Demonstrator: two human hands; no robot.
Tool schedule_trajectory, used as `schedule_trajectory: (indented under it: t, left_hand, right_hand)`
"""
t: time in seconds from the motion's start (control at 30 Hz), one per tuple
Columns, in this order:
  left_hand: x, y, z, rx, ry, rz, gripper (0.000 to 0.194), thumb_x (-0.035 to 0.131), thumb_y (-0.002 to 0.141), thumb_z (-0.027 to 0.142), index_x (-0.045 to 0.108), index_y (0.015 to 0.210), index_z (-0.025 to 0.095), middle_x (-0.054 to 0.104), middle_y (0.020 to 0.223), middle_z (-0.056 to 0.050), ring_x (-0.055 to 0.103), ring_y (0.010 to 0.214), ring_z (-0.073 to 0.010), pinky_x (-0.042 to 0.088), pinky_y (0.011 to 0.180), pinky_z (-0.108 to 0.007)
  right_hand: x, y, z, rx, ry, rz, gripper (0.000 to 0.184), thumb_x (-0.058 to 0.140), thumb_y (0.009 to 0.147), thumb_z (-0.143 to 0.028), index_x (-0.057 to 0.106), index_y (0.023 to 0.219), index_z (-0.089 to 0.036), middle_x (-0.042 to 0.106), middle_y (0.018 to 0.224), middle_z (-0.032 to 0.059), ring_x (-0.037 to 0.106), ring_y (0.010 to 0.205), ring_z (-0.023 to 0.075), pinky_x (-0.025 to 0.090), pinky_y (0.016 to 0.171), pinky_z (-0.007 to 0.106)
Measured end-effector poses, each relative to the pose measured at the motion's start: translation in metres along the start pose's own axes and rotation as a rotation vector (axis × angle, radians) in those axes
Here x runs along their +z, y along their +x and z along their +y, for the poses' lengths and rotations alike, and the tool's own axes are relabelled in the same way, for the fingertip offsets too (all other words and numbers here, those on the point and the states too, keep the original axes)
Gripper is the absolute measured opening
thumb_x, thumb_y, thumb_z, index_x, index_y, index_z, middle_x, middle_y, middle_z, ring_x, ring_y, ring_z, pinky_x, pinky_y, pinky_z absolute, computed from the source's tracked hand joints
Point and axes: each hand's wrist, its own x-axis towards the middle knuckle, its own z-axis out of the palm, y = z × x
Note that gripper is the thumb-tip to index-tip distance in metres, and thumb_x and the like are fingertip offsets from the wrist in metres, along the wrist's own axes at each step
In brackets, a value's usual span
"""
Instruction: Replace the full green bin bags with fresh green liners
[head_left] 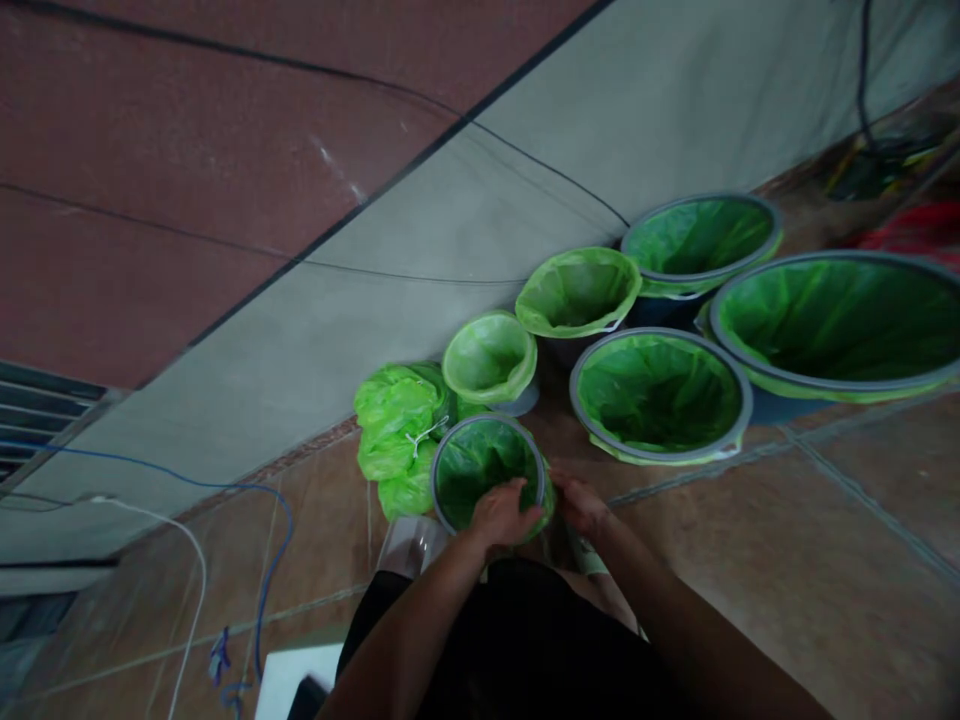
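Note:
A small grey bin point(480, 462) lined with a green plastic bag stands on the tiled floor right in front of me. My left hand point(504, 512) curls over its near rim, fingers bent on the edge of the liner. On the bin's right side, my right hand point(579, 502) rests against the rim with fingers closed on the green plastic. A tied bundle of green bags point(397, 430) lies against the bin's left side.
Several more green-lined bins point(660, 395) of growing size stand in a cluster toward the right along the wall point(420, 250). A blue cable point(271, 540) and a white cable point(191, 560) trail over the floor at left. A white object point(289, 680) lies near my legs.

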Motion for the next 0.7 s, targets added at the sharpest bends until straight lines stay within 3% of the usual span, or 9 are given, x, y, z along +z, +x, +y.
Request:
schedule_trajectory:
  t: [0.17, 0.33, 0.5, 0.7]
  left_hand:
    - [0.011, 0.004, 0.014, 0.114, 0.029, -0.039, 0.028, 0.046, 0.087, 0.028, 0.062, 0.107, 0.018, 0.069, 0.108, -0.008, 0.064, 0.102, -0.0217, 0.049, 0.089, -0.03]
    - [0.021, -0.001, 0.006, 0.225, 0.082, -0.103, 0.024, 0.05, 0.081, 0.019, 0.067, 0.098, 0.016, 0.071, 0.101, -0.011, 0.066, 0.098, -0.0245, 0.05, 0.087, -0.034]
    - [0.02, -0.006, -0.015, 0.299, 0.169, -0.139, 0.021, 0.052, 0.081, 0.017, 0.069, 0.091, 0.013, 0.071, 0.095, -0.015, 0.066, 0.095, -0.0265, 0.049, 0.086, -0.038]
    - [0.011, -0.016, -0.051, 0.242, 0.265, -0.154, 0.019, 0.052, 0.08, 0.009, 0.071, 0.081, 0.014, 0.072, 0.091, -0.015, 0.066, 0.092, -0.0273, 0.047, 0.087, -0.042]
  right_hand:
    - [-0.007, -0.006, 0.003, 0.011, -0.01, -0.016, 0.01, 0.07, 0.07, -0.027, 0.067, 0.074, -0.019, 0.069, 0.068, 0.0027, 0.064, 0.067, 0.0181, 0.05, 0.065, 0.028]
    - [-0.008, 0.007, -0.024, -0.012, 0.014, 0.036, 0.023, 0.064, 0.08, -0.038, 0.069, 0.091, -0.02, 0.073, 0.085, 0.0032, 0.065, 0.082, 0.0188, 0.052, 0.075, 0.03]
    - [-0.018, 0.009, -0.031, -0.046, 0.004, 0.137, 0.007, 0.069, 0.071, -0.018, 0.064, 0.076, -0.02, 0.07, 0.071, -0.0009, 0.062, 0.066, 0.0146, 0.051, 0.067, 0.027]
    - [-0.016, -0.02, -0.012, -0.023, 0.025, 0.055, 0.006, 0.065, 0.074, -0.025, 0.067, 0.078, -0.021, 0.071, 0.075, 0.0011, 0.064, 0.068, 0.0156, 0.051, 0.064, 0.026]
